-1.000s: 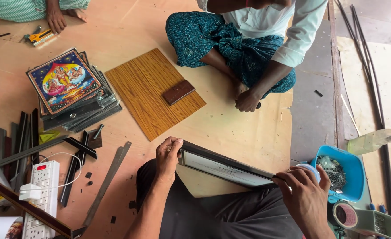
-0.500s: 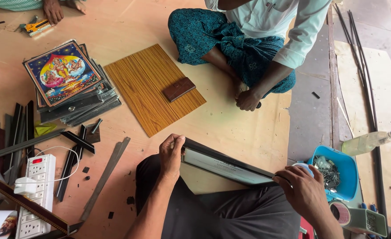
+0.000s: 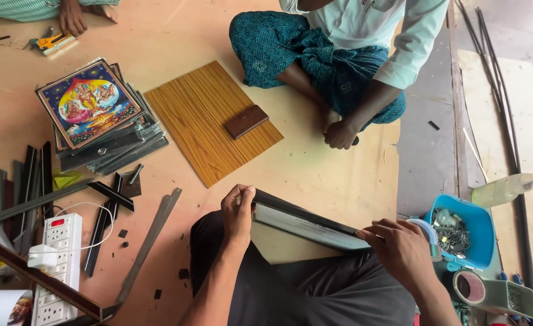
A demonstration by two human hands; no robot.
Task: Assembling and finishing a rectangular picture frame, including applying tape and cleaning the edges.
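Observation:
A dark picture frame (image 3: 306, 221) stands on edge across my lap, its glass face turned toward me. My left hand (image 3: 237, 211) grips its left end, fingers curled over the top edge. My right hand (image 3: 401, 249) holds its right end, with a pale roll of tape (image 3: 426, 230) at the fingers. Beyond the frame on the floor lies a wood-grain board (image 3: 209, 118) with a small brown block (image 3: 246, 121) on it.
A stack of framed colourful prints (image 3: 91, 108) sits at left, with dark frame strips (image 3: 31, 187), a white power strip (image 3: 58, 265) and a metal bar (image 3: 149, 241). A blue tray of staples (image 3: 462, 232) and a tape dispenser (image 3: 490, 293) are right. Another person (image 3: 339, 54) sits cross-legged opposite.
The view has shifted slightly; my hands keep the same grip on the frame, which stays on my lap. The person opposite has not moved noticeably.

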